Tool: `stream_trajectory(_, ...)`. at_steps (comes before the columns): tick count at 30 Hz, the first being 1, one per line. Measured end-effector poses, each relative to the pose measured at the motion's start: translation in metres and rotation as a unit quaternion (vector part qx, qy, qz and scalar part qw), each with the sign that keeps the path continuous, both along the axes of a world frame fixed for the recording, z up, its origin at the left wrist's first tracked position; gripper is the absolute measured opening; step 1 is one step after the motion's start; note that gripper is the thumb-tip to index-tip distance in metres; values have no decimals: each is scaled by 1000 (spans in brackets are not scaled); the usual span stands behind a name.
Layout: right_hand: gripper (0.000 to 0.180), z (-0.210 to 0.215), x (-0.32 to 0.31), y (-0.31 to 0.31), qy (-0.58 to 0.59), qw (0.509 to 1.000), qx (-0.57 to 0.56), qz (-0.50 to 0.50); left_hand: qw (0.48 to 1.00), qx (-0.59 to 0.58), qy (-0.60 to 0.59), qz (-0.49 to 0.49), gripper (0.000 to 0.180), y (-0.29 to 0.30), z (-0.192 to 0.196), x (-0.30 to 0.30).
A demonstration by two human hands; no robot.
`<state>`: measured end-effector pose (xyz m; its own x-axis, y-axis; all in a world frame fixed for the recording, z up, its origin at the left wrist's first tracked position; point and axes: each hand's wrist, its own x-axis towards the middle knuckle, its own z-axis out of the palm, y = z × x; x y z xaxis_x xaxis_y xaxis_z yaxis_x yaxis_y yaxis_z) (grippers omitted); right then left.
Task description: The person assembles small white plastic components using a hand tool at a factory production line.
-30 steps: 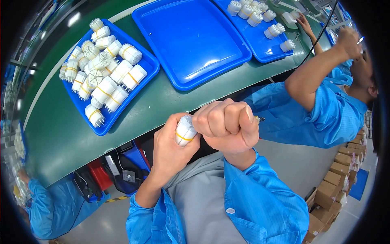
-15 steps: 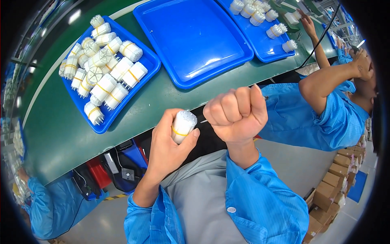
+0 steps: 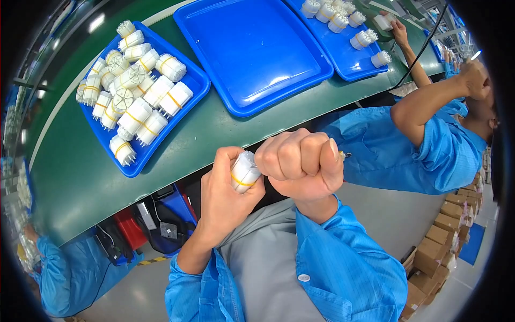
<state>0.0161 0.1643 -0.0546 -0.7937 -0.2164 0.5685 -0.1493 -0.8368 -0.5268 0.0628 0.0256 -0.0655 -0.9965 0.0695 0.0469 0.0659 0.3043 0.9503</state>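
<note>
So the left hand (image 3: pixel 225 198) had its fingers wrapped around a small white cylindrical part with a yellow band (image 3: pixel 244 172), held up in front of the chest, just off the near edge of the green desk (image 3: pixel 96 177). The right hand (image 3: pixel 300 161) was balled into a tight fist right against the part's end, gripping a thin metal tool (image 3: pixel 342 155) whose tip barely poked out. Honestly, my guess is a hard pull could yank the part out of that grip, or slip and jab the left thumb. A blue tray of identical parts (image 3: pixel 193 80) sat further up the desk, with an empty blue tray (image 3: pixel 252 51) beside it.
</note>
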Motion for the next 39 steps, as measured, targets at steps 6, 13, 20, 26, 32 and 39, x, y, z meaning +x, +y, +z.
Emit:
stream_trajectory(6,50,-2,-6,4,-109,991,23,78,996,-83,24,0,43,2,-8,-4)
stream_trajectory(13,49,-5,-8,19,-138,978,-88,126,998,-22,11,-57,37,-11,-3,-5)
stream_trajectory(20,48,-4,1,7,-44,995,-81,49,999,28,-33,-7,37,-2,-1,1)
stream_trajectory(26,51,-2,1,3,-14,1000,0,2,1000,-8,0,2,38,1,2,3)
stream_trajectory(32,50,-9,-1,4,-97,994,2,55,993,-106,51,9,40,1,-6,2)
stream_trajectory(39,49,-7,-6,20,-95,988,-74,98,995,-70,72,18,45,-4,4,-1)
